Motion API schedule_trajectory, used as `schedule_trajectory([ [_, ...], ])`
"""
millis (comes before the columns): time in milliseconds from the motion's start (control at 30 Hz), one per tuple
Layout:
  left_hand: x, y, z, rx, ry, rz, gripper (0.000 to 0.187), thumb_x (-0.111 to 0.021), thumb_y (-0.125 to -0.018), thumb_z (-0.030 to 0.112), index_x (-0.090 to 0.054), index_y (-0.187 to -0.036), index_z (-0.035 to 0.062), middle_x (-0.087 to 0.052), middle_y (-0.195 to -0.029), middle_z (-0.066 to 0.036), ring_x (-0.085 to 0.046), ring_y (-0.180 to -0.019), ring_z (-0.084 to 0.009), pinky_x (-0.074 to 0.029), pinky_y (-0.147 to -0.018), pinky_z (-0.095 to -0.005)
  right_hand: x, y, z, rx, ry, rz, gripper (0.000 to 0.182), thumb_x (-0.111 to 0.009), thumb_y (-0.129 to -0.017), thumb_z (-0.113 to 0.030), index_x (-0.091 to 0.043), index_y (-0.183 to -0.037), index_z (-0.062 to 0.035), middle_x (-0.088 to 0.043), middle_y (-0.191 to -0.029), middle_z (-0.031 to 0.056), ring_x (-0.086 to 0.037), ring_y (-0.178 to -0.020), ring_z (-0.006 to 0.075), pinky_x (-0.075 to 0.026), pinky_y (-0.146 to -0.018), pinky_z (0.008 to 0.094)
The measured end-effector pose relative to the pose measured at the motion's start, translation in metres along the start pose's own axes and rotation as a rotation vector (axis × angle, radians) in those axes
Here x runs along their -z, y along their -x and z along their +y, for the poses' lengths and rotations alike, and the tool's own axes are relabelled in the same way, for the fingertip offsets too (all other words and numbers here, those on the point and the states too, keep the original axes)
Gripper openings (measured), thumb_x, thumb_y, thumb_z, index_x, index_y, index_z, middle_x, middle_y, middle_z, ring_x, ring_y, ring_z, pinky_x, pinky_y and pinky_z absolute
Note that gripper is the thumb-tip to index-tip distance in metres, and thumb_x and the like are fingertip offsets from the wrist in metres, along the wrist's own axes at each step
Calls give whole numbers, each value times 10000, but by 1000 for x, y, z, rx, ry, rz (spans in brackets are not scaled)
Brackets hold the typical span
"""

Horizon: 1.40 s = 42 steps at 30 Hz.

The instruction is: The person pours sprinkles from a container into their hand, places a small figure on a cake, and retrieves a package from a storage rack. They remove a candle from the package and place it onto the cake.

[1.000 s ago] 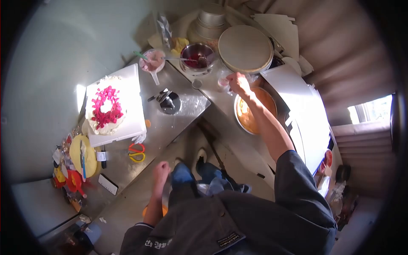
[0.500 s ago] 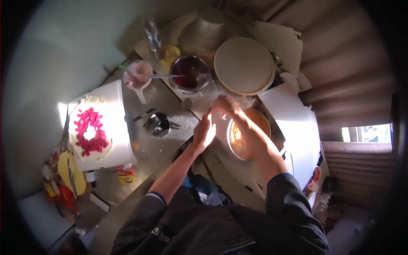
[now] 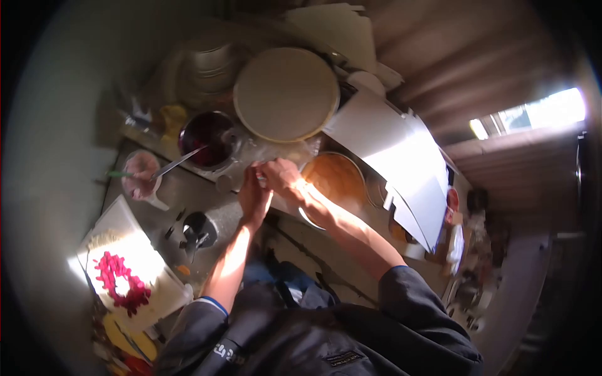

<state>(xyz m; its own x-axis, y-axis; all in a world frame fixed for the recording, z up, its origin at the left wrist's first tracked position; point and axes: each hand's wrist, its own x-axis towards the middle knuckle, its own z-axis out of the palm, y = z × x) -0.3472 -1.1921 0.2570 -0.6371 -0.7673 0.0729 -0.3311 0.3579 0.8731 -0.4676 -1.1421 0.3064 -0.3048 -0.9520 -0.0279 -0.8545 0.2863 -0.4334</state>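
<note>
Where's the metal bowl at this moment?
In the head view, left of centre: the bowl stands beyond the left hand, between the pink jug and the big pale disc.

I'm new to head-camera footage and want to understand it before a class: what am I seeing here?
There's no machine: these are a person's bare hands, seen from a head-worn camera looking forward and down. The right hand and left hand come together; a small pale bit shows between them, too blurred to name, so I can't say which holds it. Around them are a bowl with dark red contents, a jug of pink mixture and a round tin. At the picture's left, red pieces form a ring.
</note>
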Motion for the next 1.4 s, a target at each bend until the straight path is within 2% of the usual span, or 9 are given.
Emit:
schedule_trajectory([
  [233, -20, -11, -40, -213, -102, 14, 540, -720, -814, 76, -516, -1313, 58, -607, -1291, -194, -630, -1150, -374, -530, -918, -441, 17, 23, -8, -116, -332, 204, 179, -692, -819, -178, -710, -940, -47, -707, -868, 207, -692, -842, 412, -562, -735, 472],
  [300, -12, -12, -27, -29, 25, -104, 621, -743, -798, 36, -479, -1361, 29, -609, -1286, -189, -630, -1147, -321, -525, -931, -408, 54, 60, -33, -204, -519, 284, 308, -680, -832, -134, -699, -1126, -45, -718, -995, 224, -709, -899, 396, -576, -768, 431],
  [367, -27, -19, -60, 338, 827, -262, 692, -739, -804, -19, -431, -1422, 25, -599, -1297, -156, -623, -1119, -276, -519, -949, -391, 74, 115, -48, -285, -690, 346, 278, -633, -862, -15, -685, -1135, -21, -735, -947, 202, -733, -881, 316, -563, -780, 386],
  [500, -37, -41, -123, -495, -384, 29, 829, -794, -819, 41, -342, -1512, -9, -562, -1385, -238, -613, -1206, -345, -503, -1022, -436, 71, 250, -68, -368, -1001, 591, 159, -602, -969, -109, -659, -880, 10, -693, -706, 56, -658, -687, 104, -525, -683, 307],
  [600, -76, 5, -58, -752, -366, 114, 699, -773, -819, 57, -396, -1404, -8, -582, -1285, -222, -623, -1119, -324, -509, -953, -425, 47, 374, -75, -513, -1381, 807, 195, -622, -988, -146, -706, -958, 27, -714, -821, 40, -691, -751, 98, -566, -696, 263],
  [1033, -251, 424, 56, -765, -760, -1711, 185, -682, -819, 129, -627, -939, -1, -667, -853, -154, -662, -744, -234, -535, -653, -380, -63, 875, -185, -950, -1259, 2089, 223, -640, -1002, -98, -676, -1127, 82, -728, -978, 137, -746, -876, 215, -630, -782, 318],
  [1167, -348, 464, 100, -1103, -686, -1873, 158, -654, -819, 152, -699, -796, 2, -693, -721, -133, -674, -629, -206, -543, -561, -366, -89, 976, -233, -1060, -1091, 2445, 236, -645, -1000, -107, -670, -1130, 89, -728, -986, 157, -742, -870, 216, -620, -789, 315],
  [1233, -416, 494, 120, -711, -570, -1918, 168, -629, -829, 134, -693, -739, 8, -669, -640, -94, -626, -514, -162, -505, -467, -326, -118, 1023, -253, -1095, -942, 2643, 238, -638, -1008, -125, -677, -1129, 77, -735, -974, 149, -738, -851, 204, -609, -771, 291],
  [1400, -462, 680, 236, -620, -574, -1726, 153, -642, -820, 109, -685, -695, 30, -636, -609, -80, -592, -477, -155, -474, -431, -334, -150, 1180, -310, -1321, -738, 2962, 224, -661, -989, -111, -688, -1102, 79, -718, -969, 124, -719, -870, 197, -614, -806, 311],
])
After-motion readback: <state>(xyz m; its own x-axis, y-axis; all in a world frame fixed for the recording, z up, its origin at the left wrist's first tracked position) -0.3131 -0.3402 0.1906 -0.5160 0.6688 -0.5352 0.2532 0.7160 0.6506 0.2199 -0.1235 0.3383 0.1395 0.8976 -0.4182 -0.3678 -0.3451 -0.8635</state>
